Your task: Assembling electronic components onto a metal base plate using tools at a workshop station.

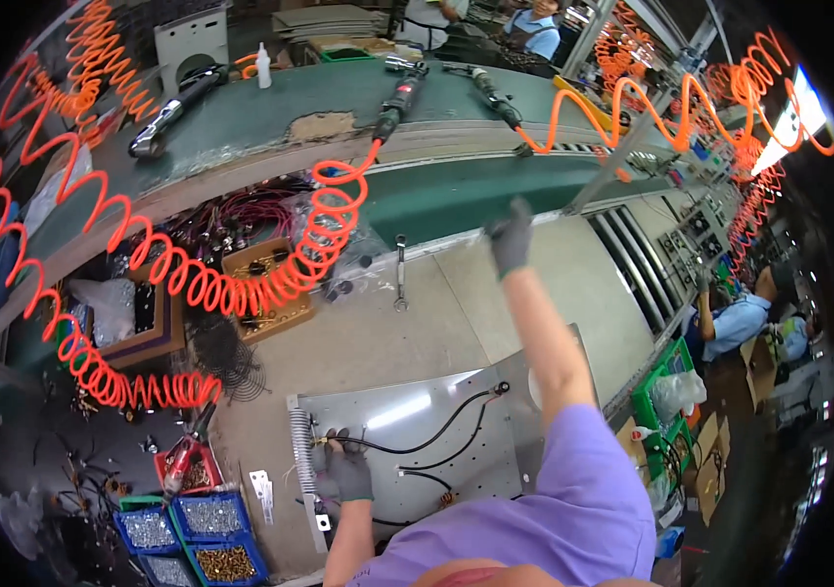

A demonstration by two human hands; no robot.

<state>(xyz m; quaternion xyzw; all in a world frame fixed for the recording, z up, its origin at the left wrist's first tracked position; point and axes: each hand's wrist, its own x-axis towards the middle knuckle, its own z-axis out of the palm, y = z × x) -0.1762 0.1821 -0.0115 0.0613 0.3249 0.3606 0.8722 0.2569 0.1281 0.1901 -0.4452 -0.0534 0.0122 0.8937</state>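
My left hand, in a grey glove, is at the left end of a flat grey metal panel. Its fingertips close on the end of a black cable, beside a ribbed metal strip along the panel's edge. The cable curves across the panel to a round black fitting. Over the far side of the bench, my right hand, also gloved in grey, reaches forward. Its fingers point away and its thumb stands apart, with nothing visible in it. A combination wrench lies to its left.
Orange coiled air hoses hang across the left and far side. Air ratchets lie on the green shelf. Blue bins of fasteners stand at near left, cardboard boxes beyond. Rollers are at right; co-workers sit farther off.
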